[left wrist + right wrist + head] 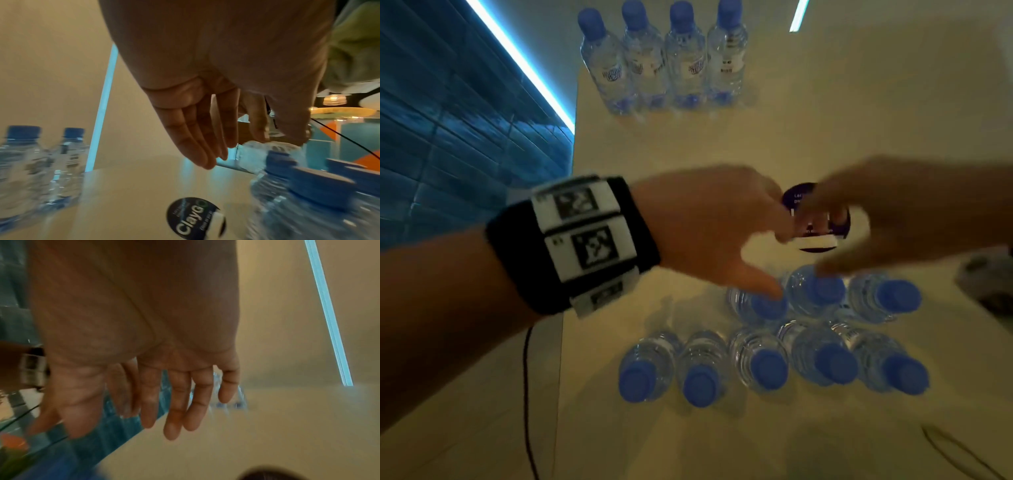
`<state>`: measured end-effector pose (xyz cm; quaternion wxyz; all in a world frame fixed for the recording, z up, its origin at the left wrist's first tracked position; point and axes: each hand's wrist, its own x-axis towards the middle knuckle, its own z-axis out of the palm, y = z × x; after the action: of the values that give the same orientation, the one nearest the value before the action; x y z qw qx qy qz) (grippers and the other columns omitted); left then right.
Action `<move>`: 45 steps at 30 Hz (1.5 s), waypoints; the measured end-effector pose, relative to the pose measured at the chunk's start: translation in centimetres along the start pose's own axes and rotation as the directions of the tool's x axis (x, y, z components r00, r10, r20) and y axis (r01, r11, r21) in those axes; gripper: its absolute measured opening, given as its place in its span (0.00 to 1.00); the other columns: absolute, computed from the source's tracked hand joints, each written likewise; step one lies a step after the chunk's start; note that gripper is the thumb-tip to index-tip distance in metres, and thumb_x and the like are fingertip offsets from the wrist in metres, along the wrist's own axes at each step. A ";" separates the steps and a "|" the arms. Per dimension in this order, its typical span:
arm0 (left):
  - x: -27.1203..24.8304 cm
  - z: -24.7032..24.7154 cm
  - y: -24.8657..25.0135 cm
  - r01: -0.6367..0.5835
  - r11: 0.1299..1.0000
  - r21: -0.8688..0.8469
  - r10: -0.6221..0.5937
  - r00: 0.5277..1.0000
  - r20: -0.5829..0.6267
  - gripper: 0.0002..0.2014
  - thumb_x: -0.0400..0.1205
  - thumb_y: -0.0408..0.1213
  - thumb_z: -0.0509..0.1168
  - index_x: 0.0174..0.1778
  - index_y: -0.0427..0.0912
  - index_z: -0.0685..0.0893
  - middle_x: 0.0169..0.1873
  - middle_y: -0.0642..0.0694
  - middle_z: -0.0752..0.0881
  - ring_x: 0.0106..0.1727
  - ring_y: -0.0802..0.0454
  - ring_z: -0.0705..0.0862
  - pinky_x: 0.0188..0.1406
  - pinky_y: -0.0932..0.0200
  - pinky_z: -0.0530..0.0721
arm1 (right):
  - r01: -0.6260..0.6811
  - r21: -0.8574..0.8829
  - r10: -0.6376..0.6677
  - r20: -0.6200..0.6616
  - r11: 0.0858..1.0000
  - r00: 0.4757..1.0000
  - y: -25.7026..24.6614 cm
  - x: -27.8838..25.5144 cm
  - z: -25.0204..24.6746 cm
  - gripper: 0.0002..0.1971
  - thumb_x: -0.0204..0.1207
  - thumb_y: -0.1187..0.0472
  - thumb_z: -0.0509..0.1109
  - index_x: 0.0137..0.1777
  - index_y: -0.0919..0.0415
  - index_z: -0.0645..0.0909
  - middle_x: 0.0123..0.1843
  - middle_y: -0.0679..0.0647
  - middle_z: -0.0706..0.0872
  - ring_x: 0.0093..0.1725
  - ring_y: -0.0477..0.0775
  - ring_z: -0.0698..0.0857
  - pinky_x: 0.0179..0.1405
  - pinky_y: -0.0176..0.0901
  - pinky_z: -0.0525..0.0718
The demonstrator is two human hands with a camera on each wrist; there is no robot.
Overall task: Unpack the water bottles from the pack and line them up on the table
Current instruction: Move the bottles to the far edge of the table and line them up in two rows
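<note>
Clear plastic blue-capped water bottles (822, 356) are stood on a pale beige table (825, 144).
Beyond lie blue wall tiles (448, 137); the left hand (709, 222) and right hand (914, 219) are spread, nothing gripped.

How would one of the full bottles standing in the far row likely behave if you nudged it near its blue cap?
A far-row bottle looks tall and narrow, so a push near the cap would probably tip it rather than slide it. It appears full of water, so likely heavy for its size. Its neighbours stand close, so it might knock them over.
</note>
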<state>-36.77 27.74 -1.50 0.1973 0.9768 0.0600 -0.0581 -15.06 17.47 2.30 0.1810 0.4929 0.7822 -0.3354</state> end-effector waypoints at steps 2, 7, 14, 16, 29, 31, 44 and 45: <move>-0.1 1.1 1.7 -0.056 0.998 -0.017 0.058 0.990 0.130 0.30 0.72 0.70 0.66 0.62 0.53 0.84 0.49 0.53 0.83 0.41 0.57 0.80 0.43 0.61 0.80 | -0.030 -0.160 0.036 0.031 0.987 0.999 -1.0 1.0 1.2 0.34 0.56 0.16 0.58 0.64 0.22 0.66 0.51 0.28 0.75 0.50 0.30 0.76 0.56 0.40 0.77; 0.5 4.1 2.9 -0.080 0.997 -0.010 0.081 0.978 0.195 0.11 0.79 0.47 0.67 0.47 0.44 0.86 0.45 0.46 0.82 0.35 0.52 0.77 0.35 0.60 0.76 | 0.020 -0.164 -0.021 -0.003 0.986 1.000 -1.2 2.7 3.2 0.22 0.72 0.38 0.71 0.66 0.34 0.73 0.54 0.37 0.75 0.47 0.38 0.76 0.47 0.32 0.72; -2.1 1.3 -3.4 0.230 0.973 -0.009 -0.230 0.970 -0.075 0.10 0.73 0.44 0.69 0.31 0.41 0.84 0.26 0.48 0.76 0.30 0.54 0.72 0.35 0.60 0.72 | -0.050 -0.222 -0.029 -0.339 0.974 0.940 0.2 9.4 -1.4 0.08 0.73 0.49 0.73 0.48 0.52 0.83 0.36 0.41 0.74 0.36 0.45 0.72 0.40 0.36 0.66; -3.2 0.5 -6.1 0.339 0.941 0.001 -0.336 0.931 -0.142 0.12 0.71 0.47 0.65 0.37 0.43 0.89 0.27 0.51 0.80 0.36 0.48 0.80 0.39 0.58 0.74 | -0.102 -0.188 0.010 -0.438 0.977 0.899 -0.3 12.1 -3.0 0.09 0.75 0.52 0.71 0.49 0.57 0.84 0.38 0.45 0.79 0.39 0.50 0.75 0.42 0.37 0.67; -5.8 0.4 -17.1 0.679 0.699 -0.224 -0.631 0.439 -0.639 0.17 0.79 0.34 0.66 0.64 0.41 0.82 0.56 0.37 0.88 0.55 0.37 0.87 0.54 0.49 0.82 | -0.299 0.199 0.358 -0.572 0.933 0.738 -2.7 25.0 -10.7 0.11 0.79 0.52 0.68 0.47 0.60 0.76 0.53 0.62 0.82 0.51 0.63 0.83 0.53 0.53 0.81; -5.9 0.7 -17.2 0.672 0.722 -0.165 -0.587 0.468 -0.661 0.16 0.81 0.33 0.62 0.64 0.43 0.82 0.59 0.37 0.86 0.57 0.36 0.85 0.54 0.48 0.81 | -0.323 0.183 0.367 -0.589 0.929 0.720 -3.1 25.3 -10.8 0.08 0.80 0.54 0.67 0.47 0.58 0.76 0.57 0.62 0.82 0.56 0.64 0.83 0.60 0.57 0.80; -7.2 1.4 -17.4 0.727 0.671 -0.148 -0.692 0.541 -0.479 0.31 0.79 0.33 0.66 0.80 0.47 0.65 0.54 0.33 0.82 0.53 0.33 0.83 0.51 0.45 0.81 | -0.301 0.381 0.485 -0.656 0.874 0.578 -2.1 27.8 -10.9 0.11 0.79 0.60 0.66 0.59 0.63 0.78 0.57 0.57 0.83 0.62 0.62 0.82 0.60 0.51 0.76; -7.2 1.8 -17.2 0.728 0.664 -0.172 -0.705 0.532 -0.469 0.35 0.79 0.35 0.67 0.81 0.49 0.61 0.56 0.34 0.81 0.54 0.33 0.83 0.52 0.44 0.82 | -0.294 0.379 0.479 -0.658 0.878 0.581 -1.9 28.0 -11.0 0.11 0.78 0.60 0.67 0.59 0.63 0.79 0.58 0.59 0.83 0.62 0.64 0.82 0.61 0.53 0.76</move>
<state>-46.48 42.11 -8.64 0.1116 0.8495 0.5018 0.1188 -28.85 42.86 -6.43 -0.1380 0.7615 0.6158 -0.1478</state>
